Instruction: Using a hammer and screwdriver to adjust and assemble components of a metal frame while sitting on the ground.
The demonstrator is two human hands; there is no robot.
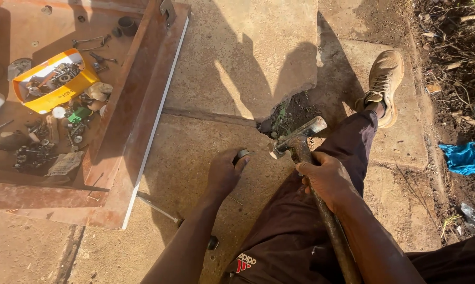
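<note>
1. At centre frame, the right hand (326,176) clenches a rusty hammer (300,138)'s handle, its head close at 3 o'clock of the small metal part (243,154).
2. Left hand (224,172) pinches that part against the concrete slab (195,152).
3. Hammer head hovers just beside the part, not touching it.
4. At 10 o'clock, a rusty tray (137,94) holds loose hardware.

An outdoor makeshift workshop: cracked concrete ground (237,63), a rusty metal tray (143,100) of nuts and bolts (32,155), dirt alongside.
</note>
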